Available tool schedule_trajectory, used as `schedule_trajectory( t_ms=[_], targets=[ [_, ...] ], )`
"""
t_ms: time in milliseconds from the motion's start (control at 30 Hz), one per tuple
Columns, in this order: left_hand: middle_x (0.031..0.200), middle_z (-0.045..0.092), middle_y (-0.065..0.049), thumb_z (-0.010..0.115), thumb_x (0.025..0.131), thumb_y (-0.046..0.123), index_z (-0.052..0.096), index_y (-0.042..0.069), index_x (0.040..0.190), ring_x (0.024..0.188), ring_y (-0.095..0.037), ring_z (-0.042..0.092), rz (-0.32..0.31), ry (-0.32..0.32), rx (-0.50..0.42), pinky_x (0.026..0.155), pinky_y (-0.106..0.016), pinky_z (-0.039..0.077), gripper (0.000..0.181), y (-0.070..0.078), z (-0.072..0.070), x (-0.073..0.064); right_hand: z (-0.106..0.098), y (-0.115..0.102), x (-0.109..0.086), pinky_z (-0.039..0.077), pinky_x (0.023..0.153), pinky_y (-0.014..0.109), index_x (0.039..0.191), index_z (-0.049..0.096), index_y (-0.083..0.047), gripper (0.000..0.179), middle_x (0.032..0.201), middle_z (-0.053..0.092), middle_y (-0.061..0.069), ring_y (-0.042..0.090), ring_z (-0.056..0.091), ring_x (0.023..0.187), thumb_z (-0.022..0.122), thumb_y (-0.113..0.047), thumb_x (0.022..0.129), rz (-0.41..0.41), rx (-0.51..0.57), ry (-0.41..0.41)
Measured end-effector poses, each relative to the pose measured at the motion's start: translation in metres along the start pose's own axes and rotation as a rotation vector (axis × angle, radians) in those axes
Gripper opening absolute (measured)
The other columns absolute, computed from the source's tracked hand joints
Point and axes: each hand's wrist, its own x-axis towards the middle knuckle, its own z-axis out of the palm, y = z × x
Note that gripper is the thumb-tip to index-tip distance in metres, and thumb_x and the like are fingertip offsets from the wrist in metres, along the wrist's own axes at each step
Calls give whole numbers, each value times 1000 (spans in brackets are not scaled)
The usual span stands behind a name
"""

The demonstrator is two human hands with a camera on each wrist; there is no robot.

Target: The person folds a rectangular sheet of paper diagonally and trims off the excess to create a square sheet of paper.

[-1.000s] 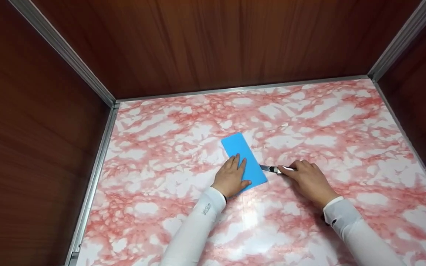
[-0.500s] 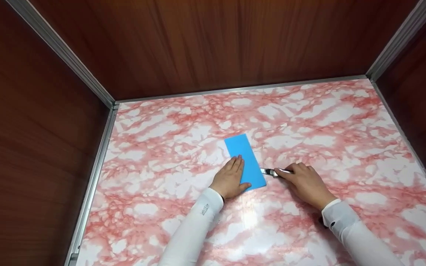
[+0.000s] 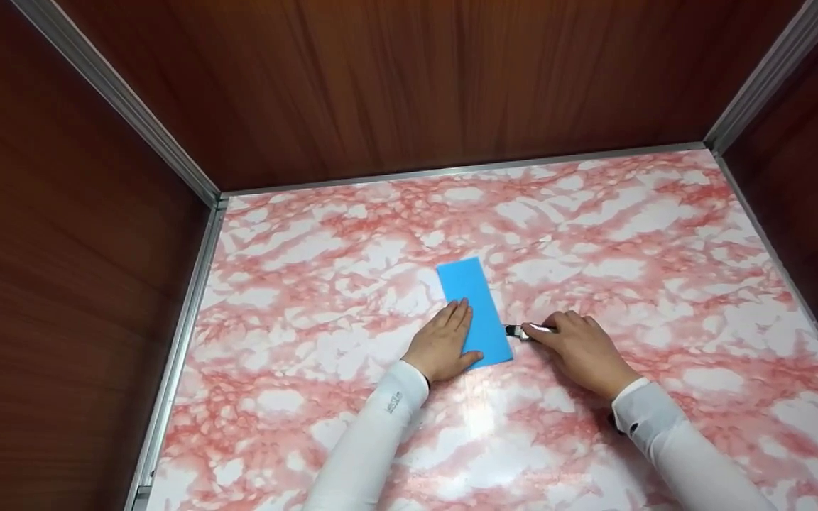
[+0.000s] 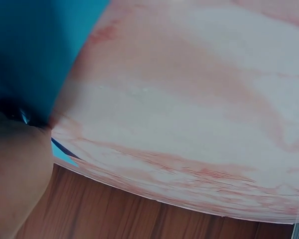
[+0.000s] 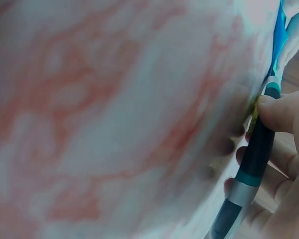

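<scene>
A folded sheet of blue paper (image 3: 464, 284) lies at a slant on the table. My left hand (image 3: 444, 344) rests on its left half with fingers extended and thumb near the lower edge; the left wrist view shows part of the blue paper (image 4: 35, 45) beside the hand (image 4: 17, 174). On the right, my right hand (image 3: 583, 348) grips a knife (image 3: 537, 331) by its dark and silver handle. The knife's front end meets the paper's right edge, and the blade is hidden there. The right wrist view shows the knife handle (image 5: 256, 149) between thumb and fingers.
The table (image 3: 295, 341) has a red and white marbled top. Dark wood panels (image 3: 409, 85) wall the back and both sides, with metal strips (image 3: 189, 170) along the edges.
The blue paper has turned slightly, its far end shifting right. The knife has slid left to the paper's edge, and its blade, visible earlier, is now out of sight. The left hand stays on the paper.
</scene>
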Motion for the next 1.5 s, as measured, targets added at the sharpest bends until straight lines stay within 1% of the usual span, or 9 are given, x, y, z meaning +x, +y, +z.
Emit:
schedule_trajectory(
  t_ms=[167, 333, 433, 633, 767, 967, 1133, 1367, 1500],
  targets=[
    [171, 7, -13, 42, 106, 59, 12, 2, 164, 157, -26, 5, -2, 1, 3, 125, -35, 8, 87, 0, 0, 0, -3, -1, 2, 44, 73, 46, 135, 71, -22, 42, 102, 61, 6, 28, 57, 88, 73, -11, 95, -19, -13, 12],
    [171, 6, -13, 38, 106, 61, 11, 3, 164, 157, -25, 4, -6, -9, 30, 125, -34, 5, 87, 0, 0, 1, -3, 1, 2, 44, 71, 46, 135, 71, -22, 42, 100, 60, 6, 27, 56, 86, 72, -10, 95, -19, -1, 23],
    [171, 4, -12, 38, 106, 61, 9, 3, 164, 157, -24, 2, -7, -17, 28, 125, -34, 3, 87, 1, 0, 1, -2, 3, 2, 44, 72, 46, 135, 71, -22, 41, 100, 60, 6, 27, 56, 87, 72, -9, 95, -3, 3, 23],
    [171, 5, -12, 39, 106, 61, 10, 4, 164, 157, -25, 4, -5, -8, 21, 125, -34, 5, 87, 1, -1, 0, -1, 8, 2, 44, 73, 47, 135, 71, -23, 43, 100, 60, 6, 29, 55, 87, 73, -10, 95, 51, -6, 9],
    [171, 4, -11, 39, 106, 61, 10, 4, 164, 157, -24, 3, -5, -6, 7, 125, -34, 5, 87, 1, -1, 0, -2, 11, 1, 45, 73, 48, 136, 70, -23, 43, 101, 60, 8, 30, 55, 89, 73, -10, 96, 56, -4, -4],
    [171, 6, -11, 41, 105, 60, 11, 4, 164, 157, -25, 4, -4, -1, -12, 125, -34, 5, 86, 1, -1, 1, -5, 17, 0, 44, 70, 48, 135, 71, -23, 43, 98, 59, 9, 32, 55, 87, 75, -13, 94, 89, -29, 31],
    [171, 6, -11, 41, 105, 61, 12, 4, 164, 157, -25, 4, -12, -2, -7, 125, -34, 6, 87, 0, 0, 0, -5, 20, 0, 44, 68, 48, 136, 70, -23, 42, 96, 58, 9, 31, 54, 85, 75, -15, 95, 84, -26, 42],
    [171, 3, -10, 40, 105, 61, 10, 5, 164, 157, -24, 2, -18, -11, -6, 125, -33, 4, 87, -1, 1, 0, -6, 20, -1, 43, 70, 48, 137, 69, -22, 47, 99, 58, 9, 32, 54, 89, 75, -8, 93, 81, -25, 31],
    [171, 4, -11, 40, 105, 61, 10, 4, 164, 157, -24, 3, -11, -4, -12, 125, -33, 4, 87, -2, 0, 0, -6, 20, -1, 44, 71, 49, 138, 69, -22, 47, 101, 60, 9, 32, 55, 90, 75, -9, 93, 83, -26, 29]
  ],
)
